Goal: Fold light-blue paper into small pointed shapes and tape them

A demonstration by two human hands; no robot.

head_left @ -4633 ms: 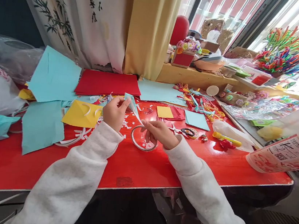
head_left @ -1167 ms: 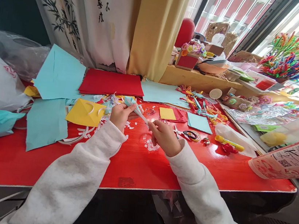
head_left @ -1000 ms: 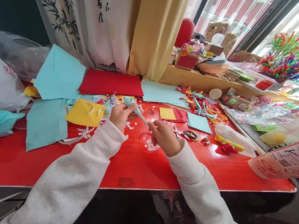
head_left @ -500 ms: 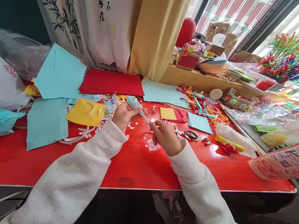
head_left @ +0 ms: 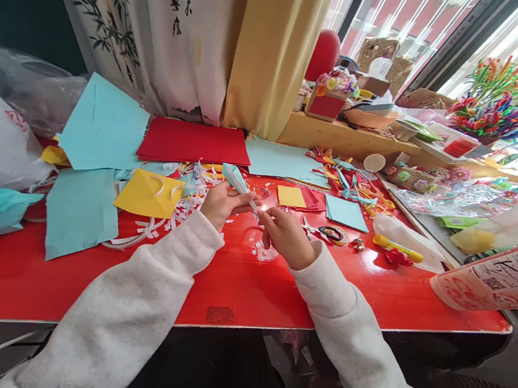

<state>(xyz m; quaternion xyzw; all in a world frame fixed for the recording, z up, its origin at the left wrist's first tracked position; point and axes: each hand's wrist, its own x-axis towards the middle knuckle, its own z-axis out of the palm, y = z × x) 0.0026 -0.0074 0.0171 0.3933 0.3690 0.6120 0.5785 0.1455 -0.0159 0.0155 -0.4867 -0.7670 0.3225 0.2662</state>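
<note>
A rolled piece of light blue paper (head_left: 235, 177), wider at its far upper end and thin toward the near right, is held slantwise just over the red table. My left hand (head_left: 223, 204) is closed around its middle, thumb on top. With thumb and forefinger, my right hand (head_left: 286, 234) pinches the thin whitish end; part of that tip is hidden by the fingers. White paper scraps (head_left: 188, 206) lie beside my left wrist. Scissors (head_left: 330, 233) with dark handles rest on the table beyond my right hand, and a whitish dried patch (head_left: 265, 251) marks the surface between the wrists.
Behind the hands lie red sheets (head_left: 194, 143), light blue sheets (head_left: 287, 161), and small square papers (head_left: 346, 212). Yellow paper (head_left: 149, 193) is at the left. A yellow glue stick (head_left: 397, 248) and a tilted drink cup (head_left: 491, 275) are at the right, colourful ribbons (head_left: 359, 188) farther back.
My left hand has slid along the rolled paper toward my right hand, so the two are closer together. My right hand stays nearly in place, still pinching the thin end.
</note>
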